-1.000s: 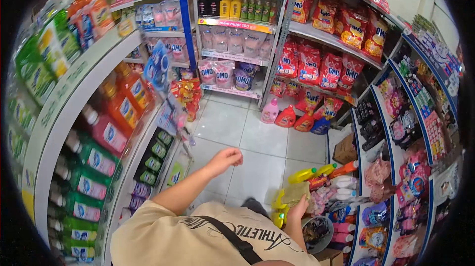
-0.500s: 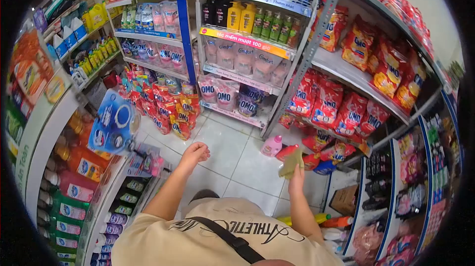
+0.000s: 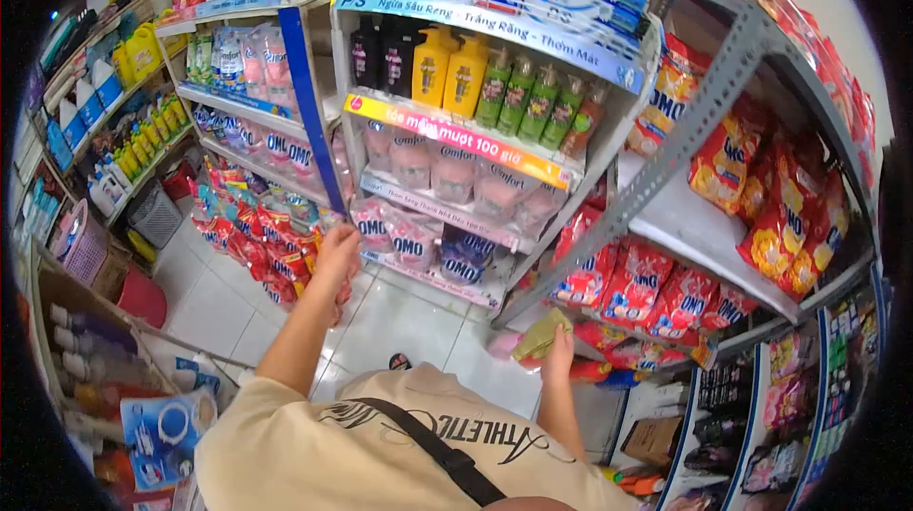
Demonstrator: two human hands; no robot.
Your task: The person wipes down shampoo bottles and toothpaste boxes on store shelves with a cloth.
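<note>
A folded olive-green cloth (image 3: 540, 334) is held in my right hand (image 3: 559, 355), low in front of the right-hand rack. Beneath the cloth, a pink bottle (image 3: 502, 345) on the floor is partly covered from view. My left hand (image 3: 337, 250) reaches forward with its fingers curled closed, by the foot of the blue shelf post (image 3: 319, 121). I cannot tell what, if anything, its fingers hold. Red OMO detergent bags (image 3: 285, 259) are heaped just left of that hand, and pink OMO pouches (image 3: 414, 243) stand on the bottom shelf to its right.
Ahead, the middle shelf unit holds yellow pump bottles (image 3: 466, 74) and green bottles (image 3: 518, 93). A grey metal rack (image 3: 685, 121) with red detergent bags rises on the right. Pink baskets (image 3: 81, 243) stand at the left. White floor tiles (image 3: 395, 316) lie below.
The view has moved closer to the shelves. My left hand has gone forward and up to the shelf post, its fingers curling closed. My right hand still holds the cloth.
</note>
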